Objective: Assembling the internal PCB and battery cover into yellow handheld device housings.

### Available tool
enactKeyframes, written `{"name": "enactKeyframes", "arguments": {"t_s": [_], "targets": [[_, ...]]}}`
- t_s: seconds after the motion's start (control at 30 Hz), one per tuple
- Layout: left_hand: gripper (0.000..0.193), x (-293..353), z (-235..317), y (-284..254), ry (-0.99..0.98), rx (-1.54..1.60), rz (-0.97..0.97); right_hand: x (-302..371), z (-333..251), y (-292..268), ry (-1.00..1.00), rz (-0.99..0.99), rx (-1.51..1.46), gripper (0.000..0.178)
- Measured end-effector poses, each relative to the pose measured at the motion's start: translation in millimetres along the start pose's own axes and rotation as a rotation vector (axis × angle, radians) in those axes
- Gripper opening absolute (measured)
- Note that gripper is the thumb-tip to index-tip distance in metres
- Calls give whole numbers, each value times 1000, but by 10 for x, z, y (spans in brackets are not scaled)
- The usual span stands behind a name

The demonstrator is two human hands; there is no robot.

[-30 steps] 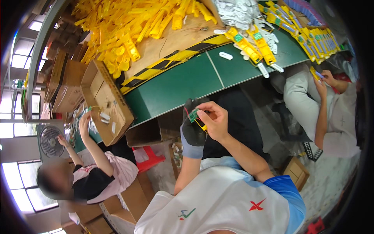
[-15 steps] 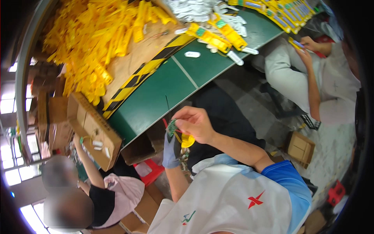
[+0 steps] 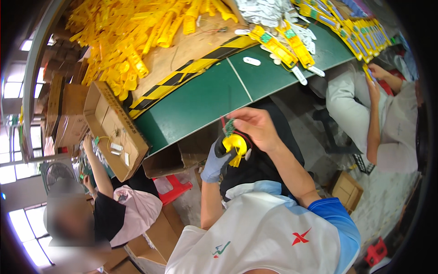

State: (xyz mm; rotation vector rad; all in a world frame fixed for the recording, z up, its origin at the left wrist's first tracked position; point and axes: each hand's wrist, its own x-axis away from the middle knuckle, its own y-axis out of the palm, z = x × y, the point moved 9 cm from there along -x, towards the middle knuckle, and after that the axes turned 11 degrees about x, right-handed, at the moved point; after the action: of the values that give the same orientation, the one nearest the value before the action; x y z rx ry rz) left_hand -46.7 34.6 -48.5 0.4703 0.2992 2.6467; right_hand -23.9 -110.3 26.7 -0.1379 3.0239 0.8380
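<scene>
My left hand (image 3: 213,165), in a grey glove with dark fingers, is closed around a yellow plastic housing (image 3: 234,142) whose curved end faces up. Between the thumb and fingers of my bare right hand (image 3: 259,129) is a small green circuit board (image 3: 229,126). The board is just above the housing's rounded end; whether they touch, I cannot tell. A thin red wire (image 3: 223,122) shows beside the board. Both hands are over my lap, in front of the green table (image 3: 191,107).
Yellow housings (image 3: 132,41) are heaped on a board edged with striped tape (image 3: 182,73). Two housings with green boards (image 3: 276,48) lie near white pieces (image 3: 264,11). An open cardboard box (image 3: 116,137) stands left. Co-workers sit at left (image 3: 132,214) and right (image 3: 392,123).
The yellow housing has come up out from under my right hand and more of it shows, gripped in the gloved hand. The circuit board stays in my right fingers. The whole view has shifted.
</scene>
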Motion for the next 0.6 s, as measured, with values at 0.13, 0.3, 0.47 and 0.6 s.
{"name": "enactKeyframes", "arguments": {"t_s": [0.13,0.3,0.47,0.6], "targets": [[38,-10,172,-347,146,271,374,57,-361,-308,-217,223,224,18],[40,40,457,-249,192,284,469,128,-477,-318,-223,217,613,14],[40,47,508,-177,366,254,409,156,-276,249,-13,-110,667,13],[42,-12,232,-102,189,680,331,150,-112,221,87,-59,451,13]]}}
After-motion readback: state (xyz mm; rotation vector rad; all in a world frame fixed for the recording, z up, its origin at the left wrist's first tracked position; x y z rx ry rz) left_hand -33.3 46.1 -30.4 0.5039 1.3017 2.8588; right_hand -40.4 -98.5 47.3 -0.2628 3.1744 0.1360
